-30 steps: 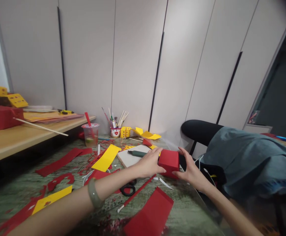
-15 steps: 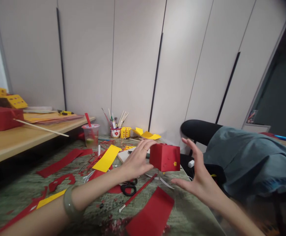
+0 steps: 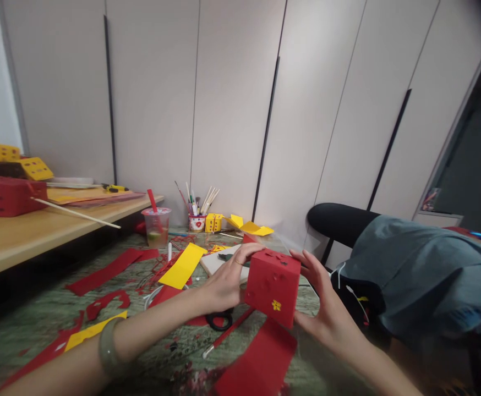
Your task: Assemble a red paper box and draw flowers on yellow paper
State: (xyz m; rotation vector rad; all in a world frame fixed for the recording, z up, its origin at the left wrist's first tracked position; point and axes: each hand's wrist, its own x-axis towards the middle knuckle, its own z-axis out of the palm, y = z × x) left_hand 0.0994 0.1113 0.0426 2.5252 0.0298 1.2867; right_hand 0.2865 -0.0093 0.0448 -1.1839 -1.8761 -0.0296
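A red paper box (image 3: 270, 283) with small cut-outs and a yellow flower-shaped patch is held above the table, tilted so its top shows. My left hand (image 3: 226, 278) grips its left side, a ring on one finger. At the right side, my right hand (image 3: 327, 302) has fingers along the upper edge and its thumb near the lower corner. Below the box lie a sheet of red paper (image 3: 259, 360), a red-handled brush (image 3: 226, 334) and black-handled scissors (image 3: 219, 320), partly covered. Beyond my left wrist is a yellow paper strip (image 3: 183, 265).
A plastic cup (image 3: 157, 228) with a red straw stands at the back left, near a brush pot (image 3: 197, 223) and a yellow paper box (image 3: 213, 222). Red scraps litter the table. A wooden shelf (image 3: 79, 231) juts in from the left; a draped chair (image 3: 339, 223) stands right.
My right hand has moved in from the right, from apart to touching the box. The box has come lower and turned, so its top and the flower face show more.
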